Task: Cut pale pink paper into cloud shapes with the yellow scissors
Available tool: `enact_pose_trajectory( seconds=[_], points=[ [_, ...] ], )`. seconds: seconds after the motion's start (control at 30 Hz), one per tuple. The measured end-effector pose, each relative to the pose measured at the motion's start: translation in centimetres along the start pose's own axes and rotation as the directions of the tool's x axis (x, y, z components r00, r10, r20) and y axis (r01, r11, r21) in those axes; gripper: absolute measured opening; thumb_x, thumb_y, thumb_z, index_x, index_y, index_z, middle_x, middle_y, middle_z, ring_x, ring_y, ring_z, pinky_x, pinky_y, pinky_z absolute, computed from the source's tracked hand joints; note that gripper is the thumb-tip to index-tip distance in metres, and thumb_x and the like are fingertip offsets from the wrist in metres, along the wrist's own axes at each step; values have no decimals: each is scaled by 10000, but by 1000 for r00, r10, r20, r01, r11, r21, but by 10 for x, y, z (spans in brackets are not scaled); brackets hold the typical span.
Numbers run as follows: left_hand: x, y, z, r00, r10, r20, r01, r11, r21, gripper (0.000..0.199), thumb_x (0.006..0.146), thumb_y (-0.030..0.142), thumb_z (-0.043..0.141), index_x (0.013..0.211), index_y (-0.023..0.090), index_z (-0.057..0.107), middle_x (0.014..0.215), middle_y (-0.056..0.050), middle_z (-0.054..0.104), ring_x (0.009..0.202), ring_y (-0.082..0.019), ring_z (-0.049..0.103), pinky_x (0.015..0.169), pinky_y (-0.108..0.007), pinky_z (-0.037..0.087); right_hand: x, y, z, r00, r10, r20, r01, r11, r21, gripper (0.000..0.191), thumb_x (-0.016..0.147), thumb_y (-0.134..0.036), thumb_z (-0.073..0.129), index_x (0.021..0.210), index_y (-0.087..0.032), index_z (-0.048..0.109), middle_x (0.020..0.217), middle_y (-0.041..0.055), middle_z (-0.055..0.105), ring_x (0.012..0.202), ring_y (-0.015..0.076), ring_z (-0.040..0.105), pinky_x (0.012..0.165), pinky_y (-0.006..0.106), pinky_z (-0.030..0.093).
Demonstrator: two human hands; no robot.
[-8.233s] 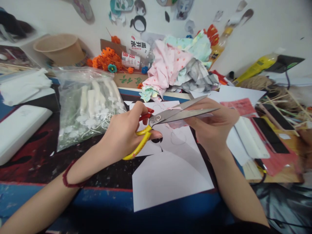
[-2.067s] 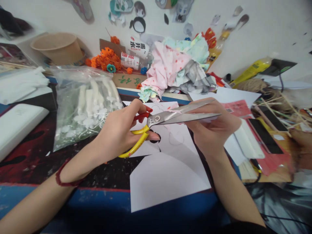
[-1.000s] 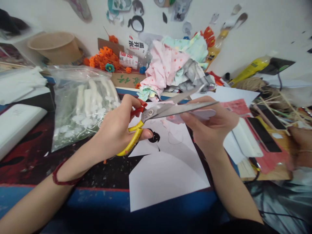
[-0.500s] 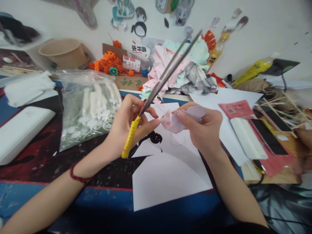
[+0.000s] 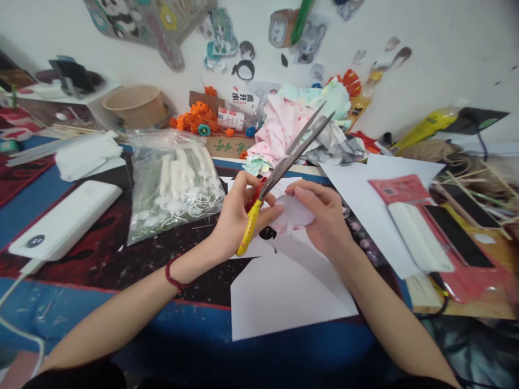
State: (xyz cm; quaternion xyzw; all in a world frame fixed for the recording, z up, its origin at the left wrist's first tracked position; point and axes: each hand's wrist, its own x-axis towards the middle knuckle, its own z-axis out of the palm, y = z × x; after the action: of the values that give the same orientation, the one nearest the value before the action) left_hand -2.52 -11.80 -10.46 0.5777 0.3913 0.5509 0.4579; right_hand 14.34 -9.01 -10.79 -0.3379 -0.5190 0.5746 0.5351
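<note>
Scissors (image 5: 279, 171): in the left hand (image 5: 233, 216); yellow handle toward the wearer, blades slightly parted, tips angled away and up-right in view, toward the fabric pile (image 5: 275, 127).
Pale cutout (image 5: 299, 209): off the bench (image 5: 211, 320), between the hands, above the white sheet (image 5: 292, 297); pinkish scalloped edge showing along its lower side.
Key relation: cutout sits just right of the left fingertips, below the blades in view; no blade appears to meet it.
Axes: scissors run diagonally, lower left to upper right; cutout is roundish, no clear long axis.
Nearer hand: right hand (image 5: 329, 219) has it; left thumb and a fingertip appear to touch its left edge.
Left grip: fingers curled round the red handle, thumb free of the loops.
Right grip: pinching the cutout, thumb toward the wearer.
Forearms: both in from the lower corners, converging; wristband (image 5: 172, 279) on left.
</note>
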Motion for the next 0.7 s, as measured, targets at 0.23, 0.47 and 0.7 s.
enact_pose_trajectory(
  seconds=[0.23, 0.47, 0.7],
  points=[
    [0, 2, -3, 1000, 0, -22, 0, 1000, 9, 409, 759, 202, 774, 903, 228, 393, 763, 60, 634, 537, -53, 547, 469, -200, 394, 8, -10, -10, 976, -191, -109, 155, 948, -277, 324, 858, -432, 693, 631, -201, 706, 636, -1, 616, 597, 93, 523, 563, 236, 432],
    [1, 2, -8, 999, -48, -26, 50, 994, 94, 430, 718, 187, 794, 888, 221, 401, 745, 52, 663, 504, -40, 445, 461, -192, 349, 2, -7, -9, 969, -98, 229, 161, 948, -276, 316, 854, -533, 668, 929, -253, 794, 844, 8, 759, 698, 103, 651, 613, 220, 497],
    [-2, 1, -9, 997, -78, -18, 78, 997, 19, 469, 685, 134, 812, 894, 219, 400, 780, 56, 659, 530, -35, 467, 474, -185, 364, -1, -10, -5, 991, 76, 110, -42, 960, -278, 216, 709, -362, 847, 861, -226, 778, 751, -6, 747, 626, 120, 671, 529, 223, 532]
  ],
)
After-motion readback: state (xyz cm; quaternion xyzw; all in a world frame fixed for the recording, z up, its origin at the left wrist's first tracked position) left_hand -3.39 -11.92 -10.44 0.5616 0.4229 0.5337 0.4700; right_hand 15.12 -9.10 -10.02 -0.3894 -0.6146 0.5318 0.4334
